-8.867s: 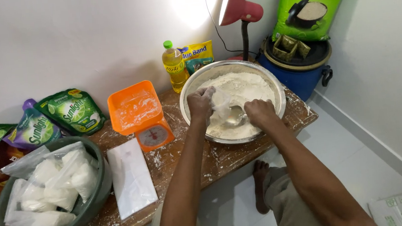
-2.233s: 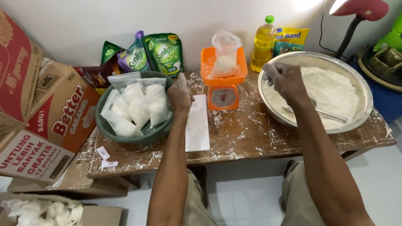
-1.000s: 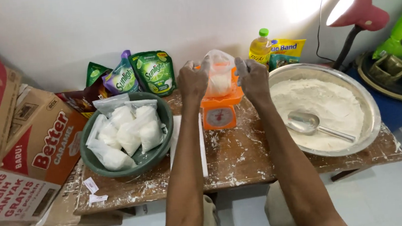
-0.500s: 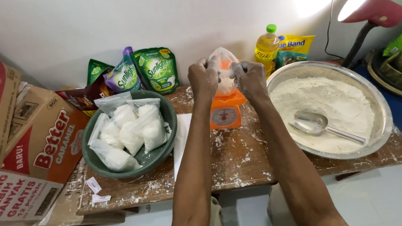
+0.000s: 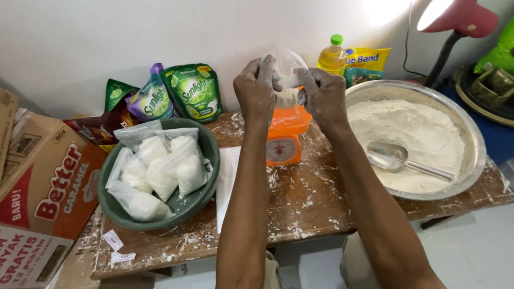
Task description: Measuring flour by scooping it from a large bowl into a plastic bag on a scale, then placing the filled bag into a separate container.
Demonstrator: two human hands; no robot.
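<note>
Flour bag [image 5: 285,67] hanging above orange scale [image 5: 285,137], at table's 12 o'clock; left hand [image 5: 256,89] and right hand [image 5: 322,92] both pinching its neck. Loosening grip is risking spilled flour.

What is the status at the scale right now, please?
Left hand and right hand both gripping clear plastic bag above orange scale. Nothing between bag and scale.
</note>
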